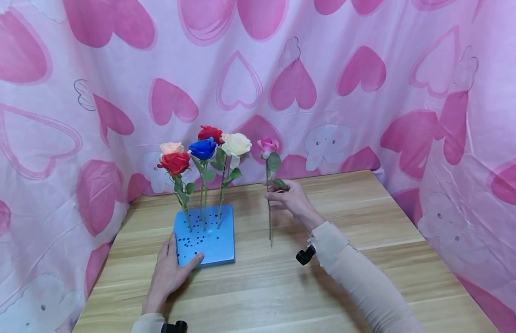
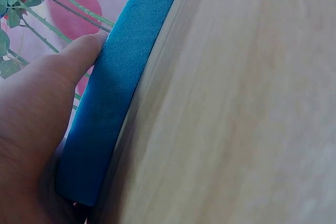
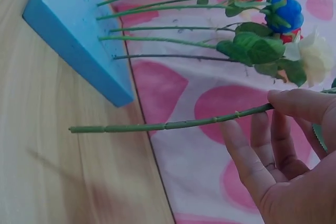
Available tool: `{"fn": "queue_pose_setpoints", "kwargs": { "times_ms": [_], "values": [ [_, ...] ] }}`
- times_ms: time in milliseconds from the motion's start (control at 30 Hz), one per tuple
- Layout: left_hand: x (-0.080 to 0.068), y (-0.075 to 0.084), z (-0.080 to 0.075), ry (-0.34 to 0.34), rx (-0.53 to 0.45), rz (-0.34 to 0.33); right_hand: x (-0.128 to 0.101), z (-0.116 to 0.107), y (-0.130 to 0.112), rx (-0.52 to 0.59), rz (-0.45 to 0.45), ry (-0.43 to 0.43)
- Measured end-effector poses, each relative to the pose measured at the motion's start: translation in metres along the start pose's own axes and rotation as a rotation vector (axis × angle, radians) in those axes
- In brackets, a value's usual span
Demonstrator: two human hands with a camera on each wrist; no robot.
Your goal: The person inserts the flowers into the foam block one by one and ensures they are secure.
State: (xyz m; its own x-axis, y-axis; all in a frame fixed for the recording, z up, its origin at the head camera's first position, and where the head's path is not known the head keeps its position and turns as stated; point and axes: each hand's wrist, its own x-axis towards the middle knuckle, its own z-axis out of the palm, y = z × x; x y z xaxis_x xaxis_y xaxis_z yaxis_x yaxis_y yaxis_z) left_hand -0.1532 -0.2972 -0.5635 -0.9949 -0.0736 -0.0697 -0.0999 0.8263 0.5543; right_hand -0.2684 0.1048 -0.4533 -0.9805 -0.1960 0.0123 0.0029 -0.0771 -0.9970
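My right hand (image 1: 296, 202) pinches the green stem of a pink rose (image 1: 268, 146), held upright right of the blue foam block (image 1: 219, 249). In the right wrist view the stem (image 3: 181, 125) runs out from between thumb and fingers, its cut end free. My left hand (image 1: 168, 272) holds the block at its near left corner. Its thumb (image 2: 84, 53) lies over the near edge and the other fingers go along the left side. Several roses stand in the block: a red rose (image 1: 176, 163), a blue rose (image 1: 203, 148), a white rose (image 1: 236, 144) and others behind.
Small dark holes dot the top of the block. The wooden table (image 1: 258, 296) reaches back to a pink curtain (image 1: 249, 78) printed with hearts, which also hangs at both sides. Black wrist cameras (image 1: 305, 255) are strapped at the sleeves.
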Motion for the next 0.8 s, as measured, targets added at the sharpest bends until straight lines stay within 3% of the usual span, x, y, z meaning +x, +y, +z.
{"fn": "queue_pose_setpoints", "kwargs": {
  "times_ms": [467, 800],
  "values": [
    [0.001, -0.001, 0.000, 0.008, -0.008, 0.014, -0.009, 0.027, -0.014, -0.046, -0.035, -0.107],
    [0.000, -0.002, 0.001, 0.014, -0.006, 0.019, -0.011, 0.058, -0.020, -0.034, -0.035, -0.170]
  ]
}}
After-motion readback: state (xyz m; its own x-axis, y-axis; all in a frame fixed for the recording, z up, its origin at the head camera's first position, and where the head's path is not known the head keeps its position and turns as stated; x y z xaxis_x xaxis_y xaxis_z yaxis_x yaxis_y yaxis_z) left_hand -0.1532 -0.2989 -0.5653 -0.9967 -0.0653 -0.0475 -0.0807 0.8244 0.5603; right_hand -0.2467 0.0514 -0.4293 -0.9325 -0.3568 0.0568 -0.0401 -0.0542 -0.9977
